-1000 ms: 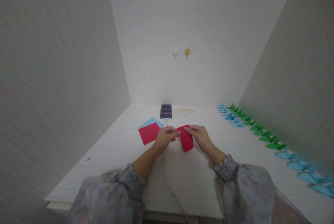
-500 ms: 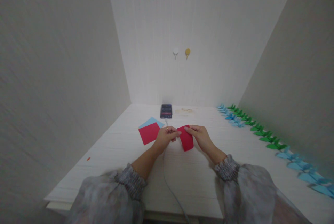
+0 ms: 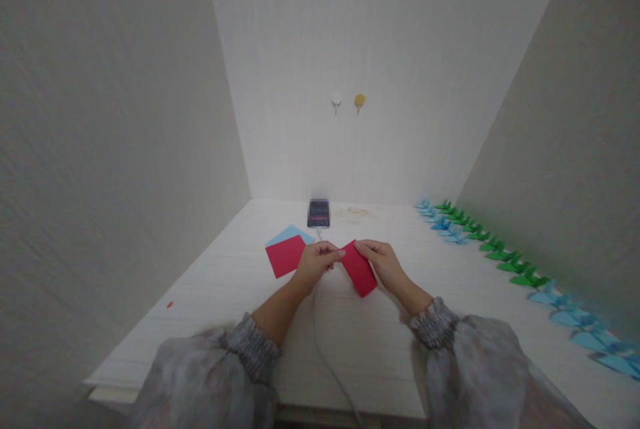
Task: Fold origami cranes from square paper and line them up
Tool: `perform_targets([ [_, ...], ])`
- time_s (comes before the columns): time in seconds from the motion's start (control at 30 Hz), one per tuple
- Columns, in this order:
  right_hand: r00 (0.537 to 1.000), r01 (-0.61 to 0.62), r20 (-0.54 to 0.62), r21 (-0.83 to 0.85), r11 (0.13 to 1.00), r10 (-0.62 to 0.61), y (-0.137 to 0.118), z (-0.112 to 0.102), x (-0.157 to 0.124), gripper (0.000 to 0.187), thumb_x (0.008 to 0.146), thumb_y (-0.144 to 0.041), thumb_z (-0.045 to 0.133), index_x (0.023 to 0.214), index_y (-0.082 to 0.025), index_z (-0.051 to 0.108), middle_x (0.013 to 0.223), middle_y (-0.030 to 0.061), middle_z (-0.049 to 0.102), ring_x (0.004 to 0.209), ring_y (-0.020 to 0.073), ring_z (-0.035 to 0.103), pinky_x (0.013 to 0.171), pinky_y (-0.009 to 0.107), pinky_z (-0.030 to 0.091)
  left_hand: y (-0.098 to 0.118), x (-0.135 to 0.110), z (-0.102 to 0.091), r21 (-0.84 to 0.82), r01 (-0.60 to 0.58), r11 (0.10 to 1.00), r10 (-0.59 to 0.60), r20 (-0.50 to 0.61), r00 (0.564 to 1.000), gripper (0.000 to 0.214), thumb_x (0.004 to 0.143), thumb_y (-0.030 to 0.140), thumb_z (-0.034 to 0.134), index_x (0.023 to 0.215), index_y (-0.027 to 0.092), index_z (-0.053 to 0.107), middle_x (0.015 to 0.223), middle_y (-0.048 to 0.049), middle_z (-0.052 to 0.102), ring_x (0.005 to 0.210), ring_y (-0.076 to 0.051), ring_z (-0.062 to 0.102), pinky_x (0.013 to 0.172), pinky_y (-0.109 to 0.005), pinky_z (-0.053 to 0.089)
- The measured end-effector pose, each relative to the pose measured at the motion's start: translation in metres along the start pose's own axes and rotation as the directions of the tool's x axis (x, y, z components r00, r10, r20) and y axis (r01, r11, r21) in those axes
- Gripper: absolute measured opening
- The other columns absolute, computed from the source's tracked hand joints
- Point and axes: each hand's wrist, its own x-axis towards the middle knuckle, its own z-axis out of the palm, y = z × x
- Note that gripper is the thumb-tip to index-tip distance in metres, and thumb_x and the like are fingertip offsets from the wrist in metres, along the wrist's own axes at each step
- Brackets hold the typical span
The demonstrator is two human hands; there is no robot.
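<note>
Closest in, two gauzy grey sleeves, the left sleeve (image 3: 200, 375) and the right sleeve (image 3: 480, 355), reach over the near edge of the white table (image 3: 360, 362). Between them a thin pale cable (image 3: 327, 363) curls up the table and slips out of sight behind the left wrist. Over on the right, the nearest light blue folded papers (image 3: 573, 317) sit in a line along the side wall, and far across on the left there's a small orange scrap (image 3: 170, 304), alone.

Now to the middle, and here's the action! The red paper (image 3: 361, 275) is up between both hands, tilted, its lower end angled to the right. The left hand (image 3: 317, 263) has its upper left corner pinched between thumb and fingers; the right hand (image 3: 384, 263) grips the top edge, thumb on the front. Fingertips close together, hands apart.

Just left of the left hand lies a flat red sheet (image 3: 286, 256), partly covering a light blue sheet (image 3: 291, 232). Out right, the green folded papers (image 3: 525, 278) carry the row on, with more blue folded papers (image 3: 443, 224) beside its far end.

Further back, a dark device (image 3: 319, 213), its screen blurred, and a tan mark (image 3: 356, 211) beside it. And on the back wall (image 3: 300, 35), a white hook (image 3: 337, 101) and a yellow hook (image 3: 359, 101), side by side!
</note>
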Motion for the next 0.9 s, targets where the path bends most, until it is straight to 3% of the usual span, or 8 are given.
perform_targets([
  [0.17,0.999,0.034,-0.012,-0.105,0.994,-0.036,0.000,-0.003,0.001,0.024,0.070,-0.038,0.052,0.065,-0.015,0.061,0.058,-0.0008,0.057,0.053,0.0109,0.046,0.051,0.023,0.034,0.000,-0.001,0.000,0.004,0.031,1.000,-0.031,0.069,0.997,0.023,0.059,0.032,0.063,0.056,0.012,0.053,0.042,0.0034,0.047,0.041,-0.005,0.040,0.044,-0.019,0.029],
  [0.33,0.997,0.023,0.072,-0.185,0.982,-0.010,-0.003,-0.003,0.000,0.024,0.071,-0.034,0.050,0.066,-0.015,0.062,0.058,-0.0005,0.056,0.052,0.0106,0.045,0.050,0.022,0.033,-0.005,-0.001,0.002,0.001,0.050,0.999,-0.050,0.128,0.991,0.023,0.058,0.032,0.063,0.066,0.012,0.055,0.047,0.0039,0.048,0.042,-0.005,0.040,0.044,-0.019,0.029],
  [0.57,0.995,-0.013,0.098,-0.234,0.972,0.036,-0.001,0.000,0.002,0.026,0.069,-0.035,0.052,0.055,-0.014,0.057,0.047,-0.0031,0.048,0.044,0.0077,0.037,0.043,0.021,0.026,-0.008,0.005,-0.003,-0.053,0.021,0.998,-0.021,0.001,1.000,0.023,0.056,0.031,0.066,0.058,0.012,0.053,0.045,0.0043,0.046,0.042,-0.004,0.037,0.044,-0.019,0.027],
  [0.7,0.993,-0.074,0.076,-0.145,0.987,0.086,0.001,-0.002,0.004,0.023,0.065,-0.033,0.054,0.056,-0.013,0.058,0.048,-0.0027,0.050,0.044,0.0079,0.038,0.044,0.021,0.027,-0.010,0.009,-0.009,-0.095,0.021,0.995,-0.031,-0.111,0.993,0.022,0.055,0.030,0.066,0.057,0.012,0.054,0.044,0.0045,0.046,0.041,-0.004,0.036,0.044,-0.019,0.025],
  [0.9,0.989,-0.120,0.078,-0.105,0.987,0.129,-0.001,-0.003,0.004,0.019,0.063,-0.030,0.054,0.054,-0.014,0.058,0.046,-0.0035,0.050,0.043,0.0079,0.039,0.044,0.021,0.027,-0.007,0.006,-0.007,-0.143,0.056,0.988,-0.064,-0.052,0.997,0.021,0.055,0.028,0.066,0.060,0.012,0.055,0.046,0.0043,0.049,0.042,-0.004,0.039,0.044,-0.018,0.027],
])
